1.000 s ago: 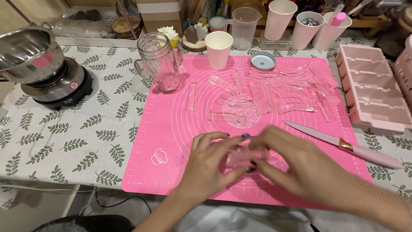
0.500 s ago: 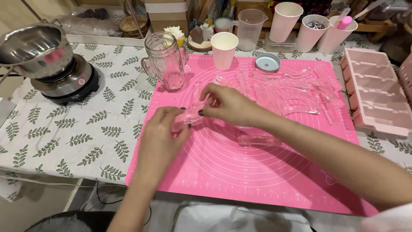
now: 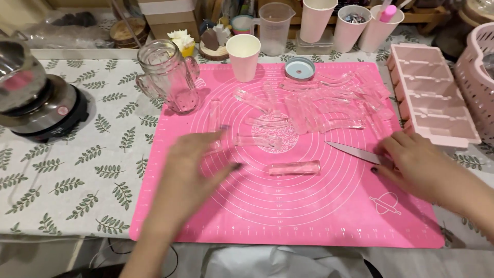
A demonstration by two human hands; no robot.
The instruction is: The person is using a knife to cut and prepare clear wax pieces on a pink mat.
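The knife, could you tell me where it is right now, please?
In the head view the knife lies on the right side of the pink mat, its handle under the right hand, just in front of the pink mould.

Your left hand (image 3: pixel 193 164) and your right hand (image 3: pixel 411 159) are both bare, without gloves. No ring and no bracelet can be seen on either of them. Your forearms are uncovered too, no sleeve reaches into the view. The nails of your right hand have a dark polish. The left hand is a little blurred, so its nails cannot be seen clearly.
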